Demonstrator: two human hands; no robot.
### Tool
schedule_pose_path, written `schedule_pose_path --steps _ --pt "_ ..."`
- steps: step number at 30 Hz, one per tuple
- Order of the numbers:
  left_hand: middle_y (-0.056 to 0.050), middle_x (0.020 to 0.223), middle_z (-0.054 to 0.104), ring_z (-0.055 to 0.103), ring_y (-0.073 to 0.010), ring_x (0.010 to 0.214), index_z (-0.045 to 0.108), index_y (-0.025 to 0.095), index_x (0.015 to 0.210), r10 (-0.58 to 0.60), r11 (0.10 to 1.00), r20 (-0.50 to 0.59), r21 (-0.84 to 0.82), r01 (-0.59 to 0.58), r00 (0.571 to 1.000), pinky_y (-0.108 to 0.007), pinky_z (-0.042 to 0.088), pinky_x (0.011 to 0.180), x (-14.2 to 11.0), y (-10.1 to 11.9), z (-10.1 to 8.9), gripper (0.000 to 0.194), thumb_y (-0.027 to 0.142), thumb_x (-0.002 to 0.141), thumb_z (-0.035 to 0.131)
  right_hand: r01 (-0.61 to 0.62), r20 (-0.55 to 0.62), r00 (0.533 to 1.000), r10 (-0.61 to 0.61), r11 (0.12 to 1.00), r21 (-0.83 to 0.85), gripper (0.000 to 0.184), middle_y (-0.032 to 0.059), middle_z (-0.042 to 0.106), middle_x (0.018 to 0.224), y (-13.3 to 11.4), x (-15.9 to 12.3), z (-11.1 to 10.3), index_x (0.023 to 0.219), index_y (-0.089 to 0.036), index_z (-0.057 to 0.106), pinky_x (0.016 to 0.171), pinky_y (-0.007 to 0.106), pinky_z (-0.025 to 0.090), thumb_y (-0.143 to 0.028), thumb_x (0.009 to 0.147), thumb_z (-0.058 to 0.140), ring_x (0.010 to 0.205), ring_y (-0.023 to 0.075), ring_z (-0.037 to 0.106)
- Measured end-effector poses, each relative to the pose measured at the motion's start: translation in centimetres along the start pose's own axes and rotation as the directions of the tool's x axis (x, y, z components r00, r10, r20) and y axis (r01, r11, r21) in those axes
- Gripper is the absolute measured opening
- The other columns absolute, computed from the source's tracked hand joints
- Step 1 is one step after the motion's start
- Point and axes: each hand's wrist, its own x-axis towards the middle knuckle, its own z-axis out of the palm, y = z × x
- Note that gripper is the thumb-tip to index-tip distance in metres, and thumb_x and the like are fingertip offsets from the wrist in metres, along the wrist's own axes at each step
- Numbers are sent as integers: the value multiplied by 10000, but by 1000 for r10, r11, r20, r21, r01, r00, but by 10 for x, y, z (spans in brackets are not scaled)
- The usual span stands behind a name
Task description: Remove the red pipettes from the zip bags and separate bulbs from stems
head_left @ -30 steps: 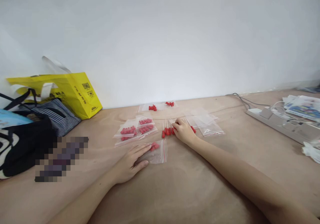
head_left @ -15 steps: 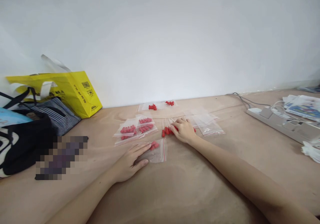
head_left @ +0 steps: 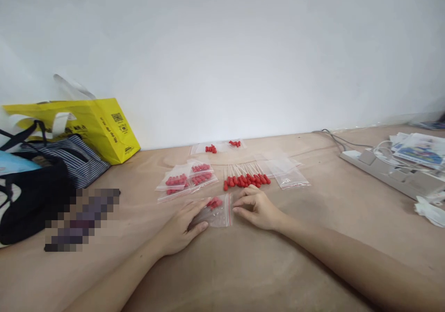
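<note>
Item, left hand (head_left: 182,228): laid flat, fingers extended, on a zip-seal bag (head_left: 220,217) with red tips (head_left: 215,203) inside. Item, right hand (head_left: 259,211): thumb and fingers narrowly apart beside the bag's red-striped edge; we cannot tell whether they pinch it. Step, as we judge: steadying the bag to work its mouth; next calls for a fine pinch parting the lips. Item, red-tipped sticks (head_left: 247,181): fanned just beyond the right hand. Item, filled bags (head_left: 177,181): beyond the left hand.

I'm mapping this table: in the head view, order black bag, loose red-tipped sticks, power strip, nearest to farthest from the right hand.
1. Loose sticks: just beyond the right hand
2. Power strip: right side
3. Black bag: far left
</note>
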Motion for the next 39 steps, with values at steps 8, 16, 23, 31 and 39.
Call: schedule_pose_path --steps 8,16,23,31,39 --pt "4 1356 366 326 -185 1237 213 291 1342 16 1000 34 -7 -16 999 -408 247 1039 1 2 6 445 358 903 245 39 99 994 -38 999 -10 182 19 652 810 -6 7 12 934 -213 615 744 291 340 -230 763 556 747 144 548" --pt "-19 1348 377 338 -212 1224 189 286 1350 43 999 49 -31 -41 998 -432 271 1019 1 5 5 489 362 885 315 38 199 980 -14 993 -116 327 41 618 920 -7 6 11 1070 -199 537 749 301 332 -218 744 556 837 181 473" --pt "-46 1369 339 330 -218 1226 210 254 1347 52 998 37 -30 -51 998 -441 256 1027 1 4 8 508 365 871 349 39 199 980 -11 990 -138 298 44 565 958 -8 6 12 1044 -222 546 756 310 328 -243 748 561 864 182 433" --pt "-44 1332 395 355 -227 1205 261 255 1329 58 998 11 -27 -57 998 -434 291 1011 1 8 5 494 381 862 361 11 208 978 20 989 -149 240 49 549 902 -6 6 14 964 -185 546 741 307 325 -264 739 578 835 178 422" --pt "-46 1326 397 363 -218 1196 267 251 1321 46 999 22 -25 -45 999 -416 311 1000 1 8 5 490 379 859 366 -66 175 982 74 996 -54 197 8 567 749 -10 6 12 840 -186 558 704 296 342 -296 693 631 751 157 463"
